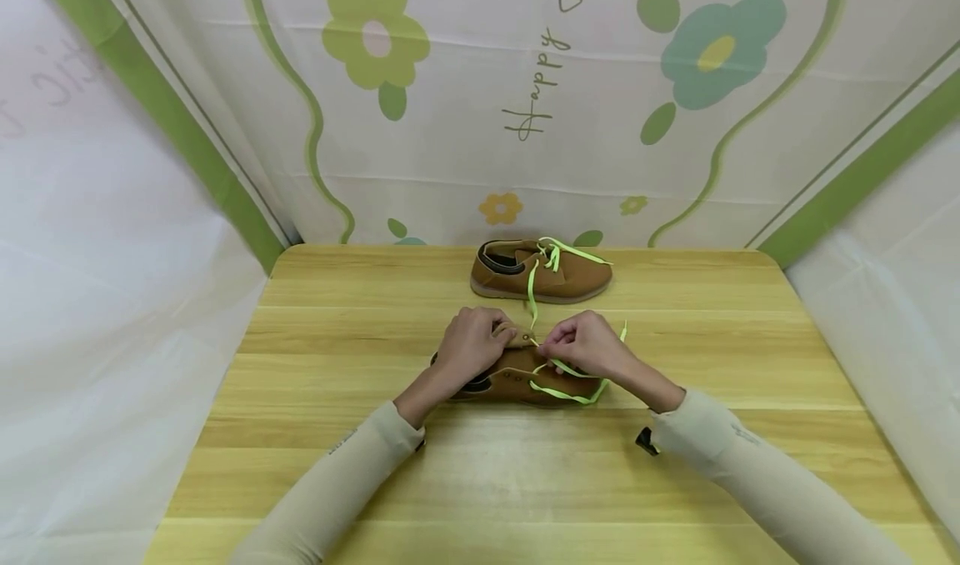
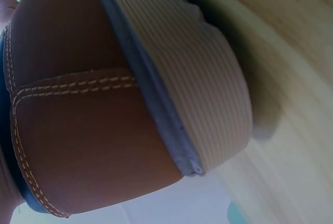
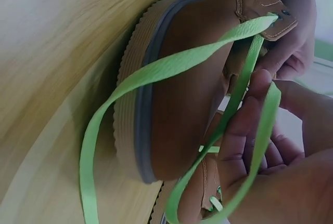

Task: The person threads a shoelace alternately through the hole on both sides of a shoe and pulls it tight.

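A brown shoe (image 1: 498, 387) with a ribbed pale sole lies on the table, toe to the right. My left hand (image 1: 471, 342) reaches over its opening and pinches the far eyelet flap (image 1: 519, 337) between thumb and fingers. Close to that flap, my right hand (image 1: 588, 346) pinches a neon green shoelace (image 3: 156, 70) between thumb and forefinger. The lace passes through an eyelet of the near flap, and one length droops over the toe. In the left wrist view, the shoe's heel (image 2: 93, 141) fills most of the picture.
A second brown shoe (image 1: 588, 279), its green lace (image 1: 532, 294) trailing toward the nearer one, stands behind at the table's back edge. The wooden table (image 1: 337, 323) meets a flower-printed cloth wall (image 1: 450, 140). Cloth also hangs at both sides.
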`<state>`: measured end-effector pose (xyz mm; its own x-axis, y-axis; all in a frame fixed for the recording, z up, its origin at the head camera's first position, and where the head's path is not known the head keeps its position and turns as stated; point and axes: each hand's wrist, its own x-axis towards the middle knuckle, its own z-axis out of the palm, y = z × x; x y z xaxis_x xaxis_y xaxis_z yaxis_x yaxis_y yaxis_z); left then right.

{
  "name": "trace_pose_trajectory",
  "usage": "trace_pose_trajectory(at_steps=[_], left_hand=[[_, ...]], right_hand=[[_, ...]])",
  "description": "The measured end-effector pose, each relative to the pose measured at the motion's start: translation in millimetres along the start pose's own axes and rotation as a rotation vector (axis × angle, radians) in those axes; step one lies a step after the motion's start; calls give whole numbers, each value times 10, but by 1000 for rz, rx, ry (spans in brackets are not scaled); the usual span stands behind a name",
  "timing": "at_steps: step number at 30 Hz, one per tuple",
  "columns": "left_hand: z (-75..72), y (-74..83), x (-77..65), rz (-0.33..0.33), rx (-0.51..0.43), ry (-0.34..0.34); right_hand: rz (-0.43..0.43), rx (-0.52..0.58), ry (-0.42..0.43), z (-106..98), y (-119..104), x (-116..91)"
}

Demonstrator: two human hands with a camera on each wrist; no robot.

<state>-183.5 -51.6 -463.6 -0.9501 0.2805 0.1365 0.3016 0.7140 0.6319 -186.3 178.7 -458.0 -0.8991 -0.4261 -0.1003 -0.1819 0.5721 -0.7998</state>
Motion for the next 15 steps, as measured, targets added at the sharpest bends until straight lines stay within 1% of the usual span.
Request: trace_pose_trajectory(at_steps=[4,11,15], left_hand=[[1,12,-1,-14,19,2],[11,25,-2,-18,34,6],[8,26,-12,-25,32,10]], right_hand=[[14,-12,-10,48,-16,37],[31,-26,32,121,-22,63],[40,-22,39,147,-30,82]])
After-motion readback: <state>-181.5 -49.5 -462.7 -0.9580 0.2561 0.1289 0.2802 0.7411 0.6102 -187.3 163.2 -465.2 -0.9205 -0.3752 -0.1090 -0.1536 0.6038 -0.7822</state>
